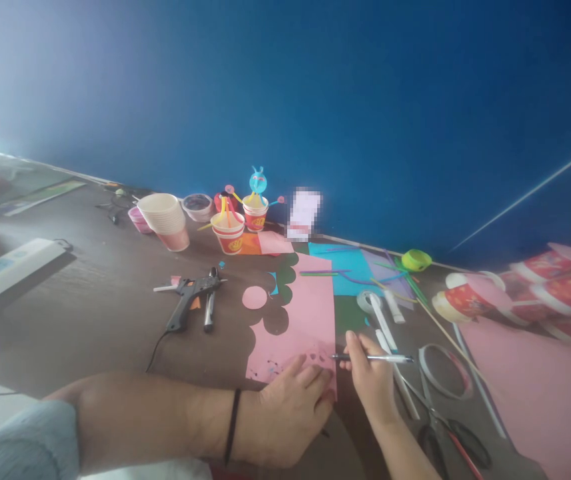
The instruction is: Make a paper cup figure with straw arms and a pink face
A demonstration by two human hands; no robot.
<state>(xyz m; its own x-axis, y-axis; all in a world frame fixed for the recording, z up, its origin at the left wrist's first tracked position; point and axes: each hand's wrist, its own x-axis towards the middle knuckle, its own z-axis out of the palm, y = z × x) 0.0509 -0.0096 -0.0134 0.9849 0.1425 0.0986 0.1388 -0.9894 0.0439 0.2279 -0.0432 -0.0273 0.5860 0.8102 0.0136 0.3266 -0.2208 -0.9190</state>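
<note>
A sheet of pink paper [312,300] with round bites cut from its left edge lies in front of me. Small dark marks dot its lower part. My left hand [298,407] rests on the sheet's bottom edge, fingers lying over the paper. Just right of the sheet, my right hand [372,380] is closed around a pen [390,359], its tip pointing left toward the small drawn marks near the paper's right edge. A pink paper circle [254,298] sits left of the sheet.
A glue gun [190,293] and a box cutter [209,310] lie left. Paper cups [162,213] and a cup figure [256,200] stand behind, before a blue wall. Scissors [432,413], tape [446,373], red cups [565,287] and pink paper [540,393] are right.
</note>
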